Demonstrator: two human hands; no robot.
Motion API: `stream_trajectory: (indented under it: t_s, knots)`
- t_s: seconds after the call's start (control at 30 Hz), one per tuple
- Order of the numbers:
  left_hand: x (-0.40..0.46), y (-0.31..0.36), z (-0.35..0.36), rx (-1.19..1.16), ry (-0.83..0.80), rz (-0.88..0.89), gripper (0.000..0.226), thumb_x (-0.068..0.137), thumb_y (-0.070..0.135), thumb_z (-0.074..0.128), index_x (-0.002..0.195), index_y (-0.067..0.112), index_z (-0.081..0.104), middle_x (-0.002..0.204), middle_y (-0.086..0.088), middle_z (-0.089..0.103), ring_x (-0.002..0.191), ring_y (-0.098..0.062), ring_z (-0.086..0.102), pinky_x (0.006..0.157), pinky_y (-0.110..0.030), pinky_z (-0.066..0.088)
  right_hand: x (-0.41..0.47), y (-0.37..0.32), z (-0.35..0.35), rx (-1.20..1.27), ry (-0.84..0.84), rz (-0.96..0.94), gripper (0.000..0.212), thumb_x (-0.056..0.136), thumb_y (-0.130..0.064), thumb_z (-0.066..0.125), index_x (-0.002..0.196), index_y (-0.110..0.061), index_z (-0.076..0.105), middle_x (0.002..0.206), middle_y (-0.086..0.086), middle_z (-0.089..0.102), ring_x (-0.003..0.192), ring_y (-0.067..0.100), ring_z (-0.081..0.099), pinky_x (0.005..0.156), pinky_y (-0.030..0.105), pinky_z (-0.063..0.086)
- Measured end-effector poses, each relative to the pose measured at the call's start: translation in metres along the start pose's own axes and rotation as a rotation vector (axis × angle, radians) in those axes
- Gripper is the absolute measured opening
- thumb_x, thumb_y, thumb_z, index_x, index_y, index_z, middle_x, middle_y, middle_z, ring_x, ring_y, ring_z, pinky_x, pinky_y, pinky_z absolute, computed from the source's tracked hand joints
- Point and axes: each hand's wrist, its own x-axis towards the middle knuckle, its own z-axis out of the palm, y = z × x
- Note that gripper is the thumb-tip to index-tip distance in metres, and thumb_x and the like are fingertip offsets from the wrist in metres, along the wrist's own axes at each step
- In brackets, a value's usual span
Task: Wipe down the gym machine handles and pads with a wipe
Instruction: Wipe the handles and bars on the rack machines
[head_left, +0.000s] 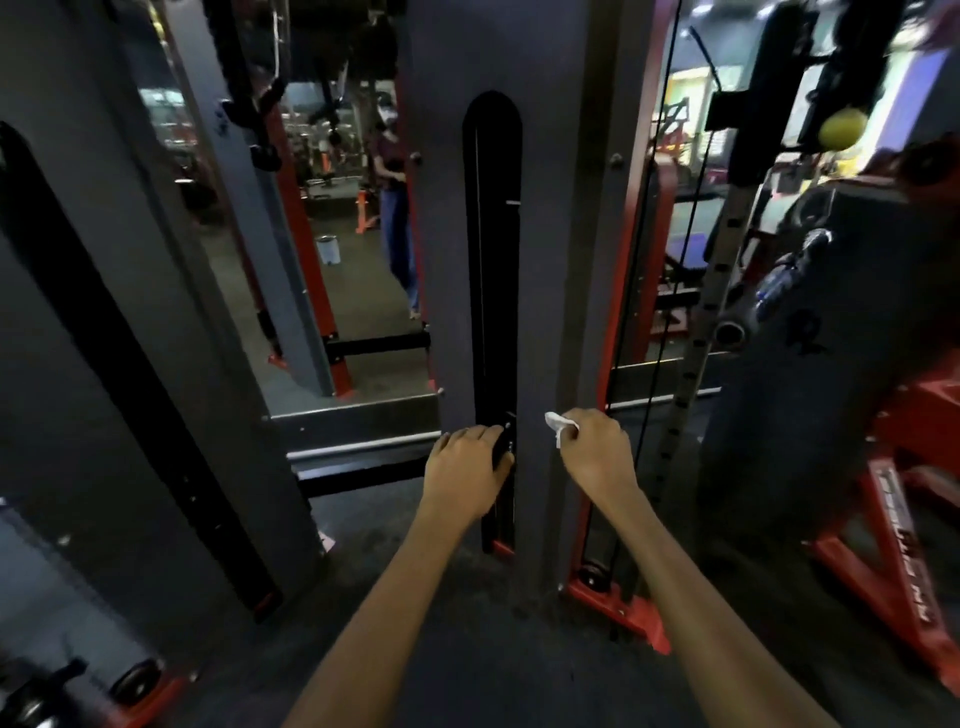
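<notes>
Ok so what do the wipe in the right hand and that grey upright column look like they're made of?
The wipe: soft white tissue or thin cloth, judging by how it crumples in the right hand; which one is unclear. The grey column: probably painted metal with a matte finish, going by its flat, rigid face and the bolt head near its edge.

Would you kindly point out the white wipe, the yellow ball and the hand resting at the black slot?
white wipe (558, 425), head view, on the crumpled end sticking out of the right hand.
yellow ball (842, 130), head view, on its middle.
left hand (470, 462), head view, on the back of the hand.
</notes>
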Motion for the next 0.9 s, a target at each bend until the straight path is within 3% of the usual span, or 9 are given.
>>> stream_trajectory:
  t_s: [0.13, 0.53, 0.73, 0.9]
  knots:
    - [0.06, -0.016, 0.01, -0.047, -0.002, 0.1, 0.047, 0.098, 0.041, 0.046, 0.141, 0.021, 0.045, 0.14, 0.003, 0.052, 0.127, -0.017, 0.049, 0.109, -0.036, 0.034, 0.045, -0.006, 0.005, 0.051, 0.086, 0.075, 0.021, 0.088, -0.011, 0.048, 0.087, -0.012, 0.069, 0.093, 0.009, 0.069, 0.091, 0.029, 0.063, 0.081, 0.035, 0.048]
    - [0.24, -0.037, 0.027, -0.165, -0.033, 0.589, 0.047, 0.099, 0.041, 0.045, 0.142, 0.022, 0.046, 0.144, 0.003, 0.049, 0.129, -0.017, 0.048, 0.11, -0.03, 0.031, 0.152, -0.022, -0.004, -0.219, 0.374, 0.397, 0.024, 0.092, -0.012, 0.046, 0.101, -0.006, 0.067, 0.103, 0.013, 0.065, 0.097, 0.031, 0.06, 0.079, 0.035, 0.046]
    - [0.311, -0.031, 0.025, -0.195, -0.03, 0.802, 0.044, 0.099, 0.04, 0.045, 0.14, 0.023, 0.046, 0.14, 0.004, 0.052, 0.127, -0.015, 0.048, 0.109, -0.031, 0.03, 0.191, -0.038, -0.012, -0.248, 0.518, 0.519, 0.02, 0.086, -0.012, 0.047, 0.086, -0.007, 0.066, 0.092, 0.013, 0.067, 0.087, 0.033, 0.062, 0.074, 0.038, 0.05]
    - [0.372, -0.005, 0.021, -0.242, 0.006, 0.946, 0.046, 0.1, 0.04, 0.043, 0.143, 0.023, 0.043, 0.143, 0.004, 0.049, 0.127, -0.018, 0.048, 0.106, -0.032, 0.034, 0.223, -0.035, -0.022, -0.304, 0.619, 0.577, 0.02, 0.085, -0.012, 0.047, 0.086, -0.009, 0.067, 0.089, 0.009, 0.067, 0.086, 0.031, 0.063, 0.071, 0.036, 0.048]
